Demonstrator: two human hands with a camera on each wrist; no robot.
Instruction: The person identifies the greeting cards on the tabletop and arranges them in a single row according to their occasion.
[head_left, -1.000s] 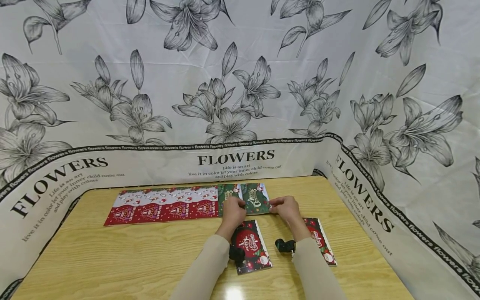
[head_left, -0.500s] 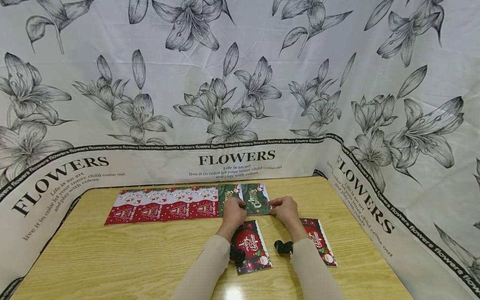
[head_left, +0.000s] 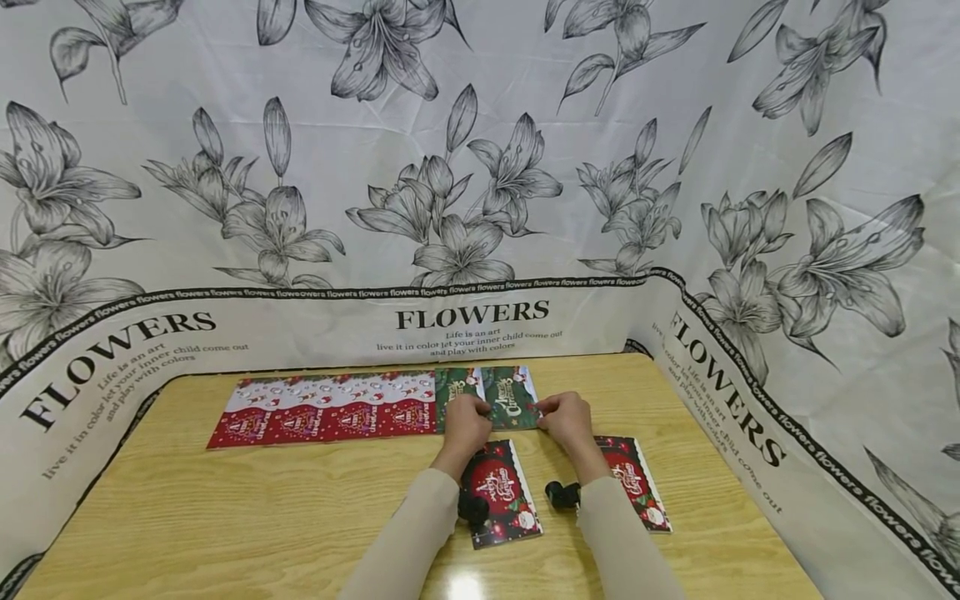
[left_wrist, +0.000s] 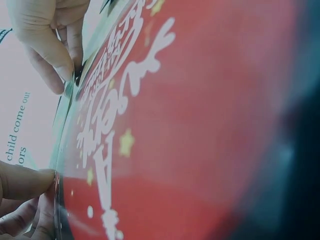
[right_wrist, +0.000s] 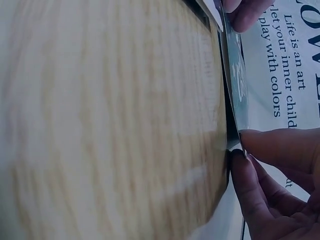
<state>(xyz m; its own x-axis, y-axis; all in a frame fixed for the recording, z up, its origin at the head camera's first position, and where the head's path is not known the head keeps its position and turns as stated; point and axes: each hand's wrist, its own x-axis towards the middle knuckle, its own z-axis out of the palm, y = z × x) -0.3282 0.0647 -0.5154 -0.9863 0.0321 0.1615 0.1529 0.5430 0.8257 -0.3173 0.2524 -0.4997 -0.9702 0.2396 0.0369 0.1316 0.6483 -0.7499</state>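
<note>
Two green Christmas cards lie side by side at the table's far edge. The right-hand green Christmas card (head_left: 512, 396) has my right hand (head_left: 567, 421) at its near right corner, thumb and fingertips pinching the edge. Across from it my left hand (head_left: 467, 423) holds the same card near its left edge, its fingers partly covering the left-hand green card (head_left: 456, 382). In the right wrist view the pinched card (right_wrist: 239, 85) is seen almost edge-on, its near edge raised slightly. Below my left wrist lies a red-and-black Christmas card (head_left: 498, 500); another red-and-black card (head_left: 637, 483) is partly behind my right forearm.
A row of several red-and-white Christmas cards (head_left: 322, 408) adjoins the green ones on the left. The wooden table (head_left: 247, 517) ends against a flower-printed cloth (head_left: 472, 325) at the back and sides. Small black wrist cameras hang under both forearms.
My right hand has shifted very slightly left at the corner of the green card. The left hand stays where it was, and the cards look almost unmoved.
</note>
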